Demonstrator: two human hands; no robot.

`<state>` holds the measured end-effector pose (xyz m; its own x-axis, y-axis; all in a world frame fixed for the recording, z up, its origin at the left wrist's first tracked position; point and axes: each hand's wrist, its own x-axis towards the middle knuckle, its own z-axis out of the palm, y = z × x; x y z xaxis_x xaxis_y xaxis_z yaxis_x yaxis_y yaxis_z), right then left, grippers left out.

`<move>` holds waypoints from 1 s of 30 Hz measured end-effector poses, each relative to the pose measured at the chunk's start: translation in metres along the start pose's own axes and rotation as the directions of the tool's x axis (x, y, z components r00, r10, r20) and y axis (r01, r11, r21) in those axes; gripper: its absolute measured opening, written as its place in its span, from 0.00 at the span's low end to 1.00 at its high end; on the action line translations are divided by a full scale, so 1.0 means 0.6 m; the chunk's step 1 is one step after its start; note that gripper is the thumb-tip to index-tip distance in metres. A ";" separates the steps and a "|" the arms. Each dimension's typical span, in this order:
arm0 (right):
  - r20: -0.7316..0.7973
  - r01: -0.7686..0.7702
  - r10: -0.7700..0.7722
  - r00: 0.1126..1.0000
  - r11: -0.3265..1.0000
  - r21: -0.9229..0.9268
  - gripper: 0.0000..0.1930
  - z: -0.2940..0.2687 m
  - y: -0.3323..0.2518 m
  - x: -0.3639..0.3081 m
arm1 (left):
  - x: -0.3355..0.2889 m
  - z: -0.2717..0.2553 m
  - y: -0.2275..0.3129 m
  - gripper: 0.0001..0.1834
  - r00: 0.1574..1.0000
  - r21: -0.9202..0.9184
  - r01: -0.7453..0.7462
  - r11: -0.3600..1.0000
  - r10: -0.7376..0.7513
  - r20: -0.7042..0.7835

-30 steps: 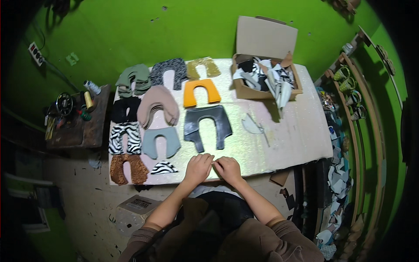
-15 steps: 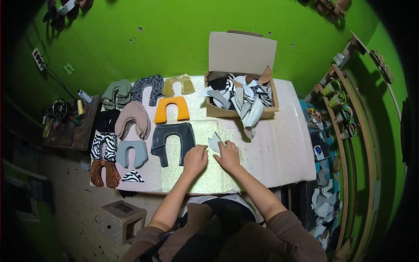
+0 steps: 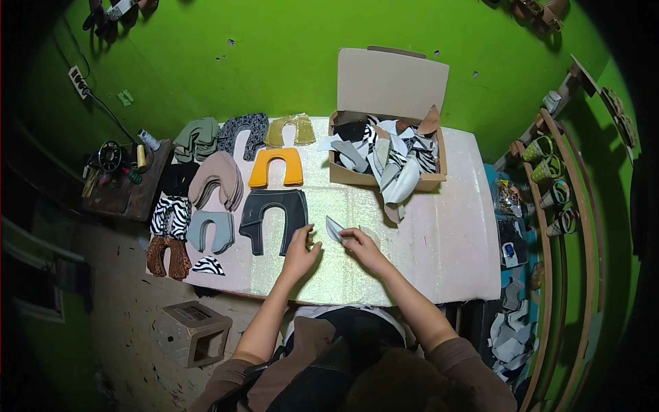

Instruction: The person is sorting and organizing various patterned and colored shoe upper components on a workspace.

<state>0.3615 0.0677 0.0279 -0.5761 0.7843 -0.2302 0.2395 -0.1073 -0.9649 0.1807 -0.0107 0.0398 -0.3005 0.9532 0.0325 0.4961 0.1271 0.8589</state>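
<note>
In my right hand (image 3: 364, 250) a small pale grey scrap of sheet material (image 3: 333, 229) is pinched by one edge, tilted up off the table. My left hand (image 3: 300, 254) holds nothing; its fingers are apart beside the lower right corner of a dark grey U-shaped piece (image 3: 296, 218). Left of that lie stacks of similar cut pieces: orange (image 3: 259, 173), beige (image 3: 214, 177), light blue-grey (image 3: 223, 230), zebra-striped (image 3: 180, 218) and brown spotted (image 3: 180, 261). A small zebra-striped triangle (image 3: 208, 265) lies near the front edge.
An open cardboard box (image 3: 381, 180) at the back right overflows with scraps. A small wooden stand (image 3: 113, 199) with thread spools adjoins the table's left side. On the floor is a carton (image 3: 192, 319). A wooden rack (image 3: 573, 275) with sandals stands at the right.
My left hand has drawn back a little to the left and its fingers have spread. My right hand has tilted the grey scrap, and the view has shifted slightly.
</note>
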 end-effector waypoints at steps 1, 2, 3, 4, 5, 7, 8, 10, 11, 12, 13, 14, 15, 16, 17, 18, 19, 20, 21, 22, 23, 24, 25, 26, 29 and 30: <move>0.113 -0.120 0.094 0.989 0.960 0.253 0.12 -0.007 0.001 -0.002 | 0.001 -0.002 -0.008 0.29 0.999 -0.022 0.009 1.000 -0.009 0.032; 0.242 -0.254 0.153 0.958 0.843 0.474 0.12 -0.013 0.004 -0.004 | 0.002 0.001 -0.015 0.29 0.999 -0.020 0.010 1.000 -0.009 0.033; 0.307 -0.284 0.146 0.940 0.832 0.476 0.11 -0.016 0.008 -0.004 | 0.002 0.004 -0.022 0.29 0.997 -0.158 0.016 0.987 -0.004 0.074; 0.308 -0.284 0.145 0.940 0.831 0.478 0.11 -0.015 0.012 -0.004 | 0.001 0.005 -0.029 0.29 0.993 -0.293 0.027 0.956 0.007 0.114; 0.312 -0.315 0.178 0.933 0.824 0.472 0.11 -0.014 0.016 -0.004 | -0.001 -0.004 -0.015 0.22 0.961 -0.235 0.156 0.959 -0.093 0.260; 0.312 -0.340 0.215 0.925 0.837 0.429 0.11 -0.015 0.023 -0.001 | -0.005 0.006 -0.037 0.17 0.910 -0.336 0.308 0.890 -0.172 0.378; 0.311 -0.338 0.215 0.926 0.837 0.431 0.11 -0.015 0.026 0.002 | -0.006 0.008 -0.034 0.14 0.836 -0.409 0.459 0.788 -0.228 0.499; 0.060 0.061 -0.056 0.997 0.994 -0.091 0.12 -0.014 0.030 0.008 | -0.011 0.007 -0.030 0.11 0.844 -0.395 0.463 0.794 -0.258 0.470; -0.035 0.119 -0.141 0.989 0.923 -0.367 0.13 -0.016 0.017 0.008 | -0.014 0.002 -0.034 0.12 0.861 -0.443 0.473 0.762 -0.293 0.416; -0.031 0.120 -0.141 0.989 0.923 -0.366 0.13 -0.015 0.015 0.013 | -0.016 -0.003 -0.038 0.12 0.873 -0.490 0.478 0.729 -0.329 0.361; -0.074 0.177 -0.257 0.964 0.822 -0.541 0.14 -0.014 0.012 0.016 | -0.017 -0.009 -0.042 0.12 0.892 -0.521 0.450 0.725 -0.336 0.303; -0.091 0.209 -0.375 0.922 0.684 -0.699 0.15 -0.012 0.009 0.018 | -0.015 -0.017 -0.046 0.13 0.902 -0.524 0.430 0.735 -0.339 0.266; -0.058 0.183 -0.343 0.938 0.628 -0.756 0.18 -0.009 0.004 0.014 | -0.015 -0.021 -0.049 0.14 0.903 -0.525 0.427 0.736 -0.373 0.213; -0.054 0.187 -0.344 0.937 0.627 -0.756 0.18 -0.007 0.004 0.014 | -0.015 -0.025 -0.051 0.15 0.900 -0.527 0.425 0.736 -0.406 0.159; 0.007 0.220 -0.362 0.932 0.552 -0.805 0.18 -0.006 0.007 0.015 | -0.015 -0.028 -0.057 0.15 0.900 -0.526 0.423 0.738 -0.407 0.154; 0.068 0.254 -0.375 0.924 0.472 -0.845 0.19 -0.004 0.011 0.016 | -0.013 -0.031 -0.063 0.15 0.891 -0.519 0.435 0.736 -0.435 0.129; 0.080 0.275 -0.418 0.905 0.429 -0.860 0.16 -0.003 0.014 0.017 | -0.012 -0.032 -0.068 0.15 0.880 -0.512 0.446 0.734 -0.463 0.104; 0.084 0.278 -0.418 0.905 0.428 -0.860 0.16 -0.003 0.016 0.020 | -0.014 -0.033 -0.069 0.15 0.880 -0.514 0.446 0.732 -0.465 0.102; 0.126 0.305 -0.434 0.892 0.371 -0.877 0.14 -0.005 0.018 0.023 | -0.014 -0.033 -0.070 0.14 0.879 -0.556 0.440 0.706 -0.467 0.103; 0.168 0.330 -0.448 0.878 0.312 -0.891 0.11 -0.007 0.019 0.027 | -0.014 -0.033 -0.071 0.14 0.878 -0.595 0.432 0.678 -0.468 0.104; 0.168 0.329 -0.447 0.879 0.312 -0.891 0.11 -0.008 0.022 0.032 | -0.014 -0.033 -0.070 0.14 0.877 -0.596 0.433 0.677 -0.468 0.106; 0.224 0.352 -0.457 0.861 0.217 -0.911 0.09 -0.010 0.024 0.036 | -0.014 -0.033 -0.068 0.13 0.872 -0.595 0.440 0.672 -0.479 0.104; 0.280 0.372 -0.462 0.842 0.119 -0.921 0.07 -0.013 0.028 0.038 | -0.014 -0.032 -0.066 0.13 0.866 -0.594 0.448 0.668 -0.488 0.104; 0.285 0.377 -0.463 0.839 0.117 -0.919 0.07 -0.014 0.022 0.039 | -0.015 -0.033 -0.066 0.13 0.866 -0.596 0.446 0.668 -0.490 0.099; -0.119 0.244 -0.495 0.861 0.605 -0.758 0.07 -0.021 -0.001 0.026 | -0.016 -0.032 -0.064 0.12 0.850 -0.607 0.459 0.649 -0.520 0.087; -0.119 0.242 -0.494 0.861 0.605 -0.758 0.07 -0.025 -0.002 0.025 | -0.016 -0.032 -0.061 0.12 0.849 -0.628 0.469 0.621 -0.512 0.127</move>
<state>0.3639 0.0887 0.0276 -0.5214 0.8014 0.2931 0.5984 0.5883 -0.5440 0.1498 -0.0298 0.0179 -0.4059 0.7795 -0.4772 -0.3441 0.3534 0.8699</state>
